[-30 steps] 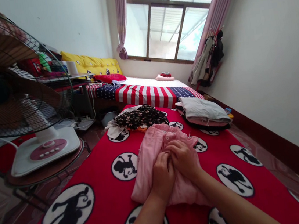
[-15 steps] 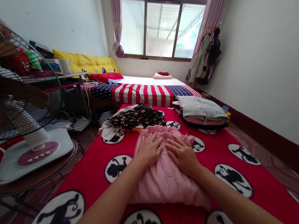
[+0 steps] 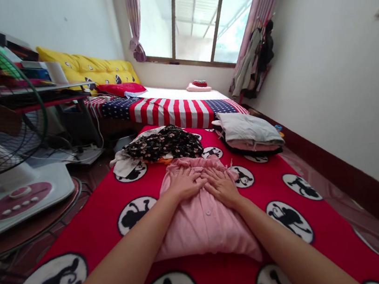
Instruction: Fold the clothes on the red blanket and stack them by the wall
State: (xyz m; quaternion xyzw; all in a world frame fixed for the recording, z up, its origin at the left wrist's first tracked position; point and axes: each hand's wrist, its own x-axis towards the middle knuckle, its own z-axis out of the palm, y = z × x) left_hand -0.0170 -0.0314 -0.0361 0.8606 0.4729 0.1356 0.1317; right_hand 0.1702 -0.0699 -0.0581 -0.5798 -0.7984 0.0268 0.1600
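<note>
A folded pink buttoned garment point(image 3: 202, 232), with a gathered top edge, lies on the red blanket point(image 3: 93, 235) patterned with black monkeys in white circles. My left hand point(image 3: 185, 183) rests flat on its upper left part, fingers stretched forward. On the upper right part lies my right hand point(image 3: 221, 185), palm down with the fingers extended. The fingertips of both hands come close together near the button line. Neither hand grips the cloth.
Beyond the garment lies a loose heap of clothes with a black floral piece point(image 3: 167, 144). A stack of folded clothes point(image 3: 249, 129) sits at the right. An electric fan point(image 3: 20, 194) stands on a stool at the left. A bed with a flag-patterned cover point(image 3: 171, 111) is behind.
The view has shifted, so the room appears moved left and slightly up. My hands have slid a little closer together on the pink garment and remain flat.
</note>
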